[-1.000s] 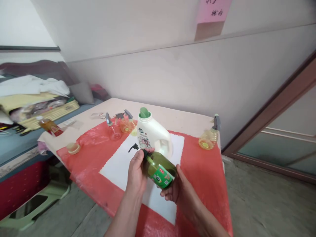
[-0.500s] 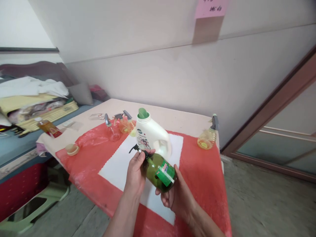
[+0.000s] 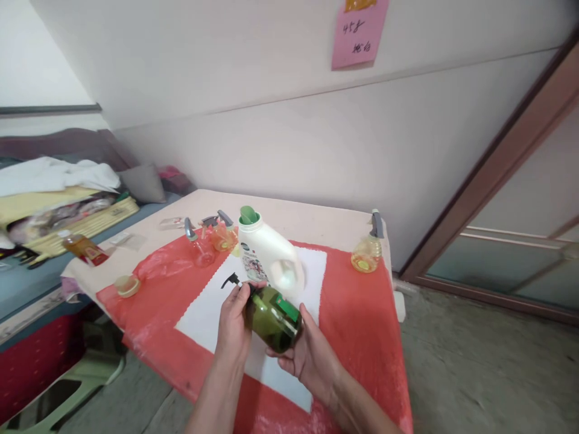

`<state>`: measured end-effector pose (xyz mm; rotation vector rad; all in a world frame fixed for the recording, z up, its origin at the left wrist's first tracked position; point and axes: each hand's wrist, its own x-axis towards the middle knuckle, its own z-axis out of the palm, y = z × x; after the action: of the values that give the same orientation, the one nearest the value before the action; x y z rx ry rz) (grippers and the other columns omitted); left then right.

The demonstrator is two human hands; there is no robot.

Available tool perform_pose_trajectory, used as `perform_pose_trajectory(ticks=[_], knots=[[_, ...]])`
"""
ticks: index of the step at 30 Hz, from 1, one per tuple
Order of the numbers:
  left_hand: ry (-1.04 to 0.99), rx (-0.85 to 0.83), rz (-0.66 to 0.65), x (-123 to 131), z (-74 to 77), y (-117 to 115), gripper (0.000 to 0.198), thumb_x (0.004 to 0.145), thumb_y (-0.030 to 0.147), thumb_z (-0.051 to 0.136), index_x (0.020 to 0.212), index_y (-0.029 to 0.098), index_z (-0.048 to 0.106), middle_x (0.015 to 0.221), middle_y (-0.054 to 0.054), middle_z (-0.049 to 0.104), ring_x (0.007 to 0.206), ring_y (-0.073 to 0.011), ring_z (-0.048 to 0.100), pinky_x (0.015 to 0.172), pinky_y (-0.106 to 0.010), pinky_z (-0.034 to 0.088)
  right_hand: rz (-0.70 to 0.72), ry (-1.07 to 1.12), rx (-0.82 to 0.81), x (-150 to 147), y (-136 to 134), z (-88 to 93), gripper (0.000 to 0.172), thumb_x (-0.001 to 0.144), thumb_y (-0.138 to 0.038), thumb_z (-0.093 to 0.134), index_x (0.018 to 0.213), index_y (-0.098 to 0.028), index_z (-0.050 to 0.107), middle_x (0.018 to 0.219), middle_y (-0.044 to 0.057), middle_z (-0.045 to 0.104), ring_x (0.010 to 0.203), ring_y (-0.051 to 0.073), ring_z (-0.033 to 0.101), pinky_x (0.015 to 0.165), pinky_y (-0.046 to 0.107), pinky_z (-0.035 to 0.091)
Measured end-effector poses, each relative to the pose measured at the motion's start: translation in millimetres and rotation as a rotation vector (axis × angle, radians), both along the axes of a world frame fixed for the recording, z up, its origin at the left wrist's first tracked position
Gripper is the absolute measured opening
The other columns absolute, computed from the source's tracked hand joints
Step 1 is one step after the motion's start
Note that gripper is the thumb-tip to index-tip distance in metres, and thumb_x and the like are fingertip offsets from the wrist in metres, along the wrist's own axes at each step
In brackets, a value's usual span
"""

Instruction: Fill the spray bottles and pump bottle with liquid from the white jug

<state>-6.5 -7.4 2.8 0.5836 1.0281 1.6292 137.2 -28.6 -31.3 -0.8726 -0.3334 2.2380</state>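
A dark green pump bottle (image 3: pixel 271 319) with a black pump head and a green label lies tilted across both my hands above the table. My left hand (image 3: pixel 234 316) is closed around its neck, just below the pump. Its base end rests in my right hand (image 3: pixel 307 349), whose fingers curl around from below. Just behind it stands a white detergent jug (image 3: pixel 266 247) with a handle and a green spout in its open mouth. Under the jug is a white sheet (image 3: pixel 199 319) on the red plastic covering (image 3: pixel 357 337).
Several spray bottles stand about: a cluster with an orange one (image 3: pixel 224 236) behind left, and a yellowish one (image 3: pixel 367 253) at the right edge. A round cap (image 3: pixel 127 286) sits at left. A brown-liquid bottle (image 3: pixel 85 248) lies farther left, near a pale green stool (image 3: pixel 76 386).
The pump bottle has been rolled in my hands, so its green label now faces more upward and away. The view has shifted slightly; the jug and spray bottles stay put.
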Motion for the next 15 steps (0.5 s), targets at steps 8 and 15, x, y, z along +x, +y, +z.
perform_pose_trajectory(ticks=[8,15], knots=[[0.663,-0.08,0.732,-86,3.2,53,0.04,0.076,0.055,0.064,0.087,0.017,0.063,0.08,-0.003,0.064,0.071,-0.018,0.058,0.066,-0.031,0.047,-0.224,-0.111,-0.09,13,10,-3.2,0.042,0.085,-0.052,0.061,0.103,-0.016,0.054,0.091,0.009,0.071,0.071,0.015,0.068,0.059,0.023,0.047],[0.955,-0.187,0.67,-124,-15.2,146,0.027,0.067,0.041,0.072,0.07,0.019,0.056,0.069,-0.003,0.057,0.079,-0.0244,0.055,0.08,-0.038,0.043,-0.219,-0.067,-0.1,14,12,-1.8,0.035,0.086,-0.047,0.061,0.098,-0.015,0.055,0.086,0.008,0.071,0.066,0.013,0.066,0.055,0.021,0.043]])
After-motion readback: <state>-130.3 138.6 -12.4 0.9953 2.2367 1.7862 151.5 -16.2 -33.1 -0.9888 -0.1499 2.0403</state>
